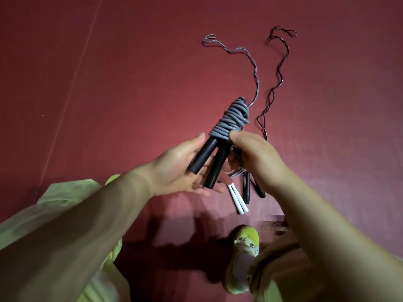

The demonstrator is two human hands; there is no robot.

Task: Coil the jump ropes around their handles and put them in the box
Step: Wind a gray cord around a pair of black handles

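Your left hand (185,168) lies flat-fingered under the black handles (209,162); your right hand (255,153) pinches the grey rope coil (231,120) just above them.

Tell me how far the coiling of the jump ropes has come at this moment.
Nothing looks finished, and no box is in view. In hand: the grey rope is mostly coiled around its black handles, which rest on the left hand; the right hand pinches the coil's lower end. Left: the uncoiled grey tail, the dark rope and its handles on the red floor, and the white handles.
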